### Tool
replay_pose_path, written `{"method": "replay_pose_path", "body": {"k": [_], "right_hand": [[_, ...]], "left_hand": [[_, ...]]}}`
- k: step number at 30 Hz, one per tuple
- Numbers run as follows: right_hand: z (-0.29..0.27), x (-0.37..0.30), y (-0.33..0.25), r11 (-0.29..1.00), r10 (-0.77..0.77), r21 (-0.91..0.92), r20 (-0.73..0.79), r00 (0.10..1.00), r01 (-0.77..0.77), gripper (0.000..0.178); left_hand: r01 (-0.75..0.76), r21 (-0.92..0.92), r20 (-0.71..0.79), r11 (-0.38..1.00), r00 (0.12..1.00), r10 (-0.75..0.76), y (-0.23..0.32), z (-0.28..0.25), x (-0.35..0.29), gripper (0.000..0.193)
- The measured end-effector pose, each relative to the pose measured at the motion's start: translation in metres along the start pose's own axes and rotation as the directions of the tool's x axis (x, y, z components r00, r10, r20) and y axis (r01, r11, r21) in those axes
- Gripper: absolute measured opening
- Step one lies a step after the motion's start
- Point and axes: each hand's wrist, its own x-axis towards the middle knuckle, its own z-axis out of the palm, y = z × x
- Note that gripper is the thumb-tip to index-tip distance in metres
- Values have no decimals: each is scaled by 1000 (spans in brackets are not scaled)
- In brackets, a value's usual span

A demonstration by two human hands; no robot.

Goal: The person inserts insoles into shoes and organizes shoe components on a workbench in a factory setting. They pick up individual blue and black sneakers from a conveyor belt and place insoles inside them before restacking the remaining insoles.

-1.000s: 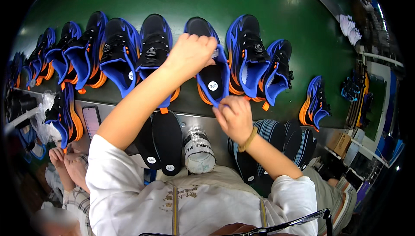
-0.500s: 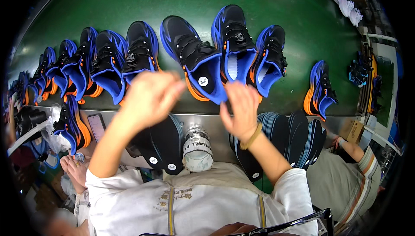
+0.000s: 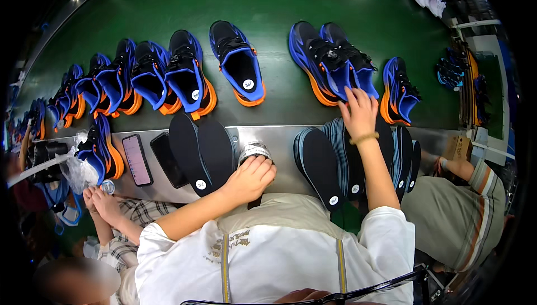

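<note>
My left hand (image 3: 251, 179) is closed over a wrapped jar (image 3: 255, 149) at the bench edge and hides most of it. Farther right, my right hand (image 3: 361, 114) is at the heels of two blue-black running shoes standing side by side, the left shoe (image 3: 314, 64) and the right shoe (image 3: 351, 53). Its thumb and fingers are bent round the right shoe's heel collar. Left of this pair, a single shoe (image 3: 238, 62) with a round white sticker inside has its orange heel toward me. Black insoles (image 3: 204, 148) lie left of the jar.
Several shoes (image 3: 150, 76) stand in a row to the left, and another shoe (image 3: 394, 90) at right. Stacked insoles (image 3: 316, 162) lie along the metal edge (image 3: 279, 137). Two phones (image 3: 137, 159) lie at left. Co-workers sit on both sides, one with hands (image 3: 103, 204) near the edge.
My left hand has come down from the shoes to the jar. The stickered shoe now stands apart on the left. My right hand and the other two shoes have shifted right.
</note>
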Motion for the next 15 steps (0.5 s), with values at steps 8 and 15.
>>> {"method": "replay_pose_path", "body": {"k": [8,15], "right_hand": [[-75,-148,-61,938,133,240,421,897,-252,51],[-81,-173,-53,766,241,422,510,826,-484,49]], "left_hand": [[-18,122,-60,992,998,25,15,6,1,34],[-34,188,-20,982,999,39,20,5,10,35]]}}
